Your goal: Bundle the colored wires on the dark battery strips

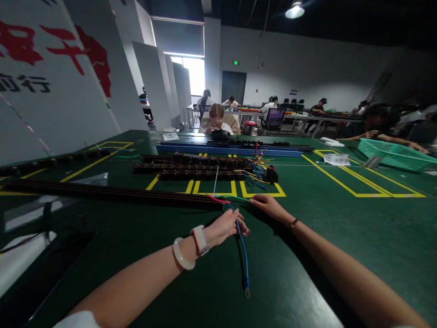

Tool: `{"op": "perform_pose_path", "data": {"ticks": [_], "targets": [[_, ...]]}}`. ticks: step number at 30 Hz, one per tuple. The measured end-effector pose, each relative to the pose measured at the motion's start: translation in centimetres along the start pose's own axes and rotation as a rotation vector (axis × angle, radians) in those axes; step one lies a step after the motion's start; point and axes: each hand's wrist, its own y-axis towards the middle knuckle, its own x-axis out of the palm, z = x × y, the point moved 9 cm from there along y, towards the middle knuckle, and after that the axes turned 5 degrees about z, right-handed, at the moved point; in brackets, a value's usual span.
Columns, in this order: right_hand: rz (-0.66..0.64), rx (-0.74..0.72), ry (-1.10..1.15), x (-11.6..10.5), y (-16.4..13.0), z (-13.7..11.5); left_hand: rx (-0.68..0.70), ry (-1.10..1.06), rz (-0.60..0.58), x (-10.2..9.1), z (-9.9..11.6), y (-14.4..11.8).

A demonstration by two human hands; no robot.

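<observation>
A long dark strip [164,197] lies across the green table, with red, blue and green wires coming from its right end. My left hand [223,226] has its fingers curled about the blue wire [245,255] close to that end. The wire hangs past the fingers toward me and finishes in a metal ring terminal [247,291]. To the right, my right hand [268,206] pinches the tip of the green wire [235,197] between thumb and finger. The short red wire [218,199] lies loose beside the strip's end.
Bundled dark strips [191,168] with many coloured wires lie ahead, inside yellow tape lines. Blue rails [225,149] stretch behind them. A green basket [396,155] stands at the far right, near another person's arm. A black flat panel [44,273] is at lower left.
</observation>
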Motion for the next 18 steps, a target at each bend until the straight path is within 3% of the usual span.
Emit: {"op": "perform_pose_path", "data": {"ticks": [5,12,18], "targets": [[-0.037,-0.001,0.028,0.9,0.1,0.0,0.013,0.3,-0.007,-0.8,0.7,-0.5],[-0.028,-0.03,-0.002,1.0,0.2,0.2,0.062,1.025,-0.038,-2.5,3.0,-1.3],[-0.027,-0.042,-0.05,1.0,0.2,0.0,0.168,1.13,-0.095,-2.3,4.3,-2.0]]}}
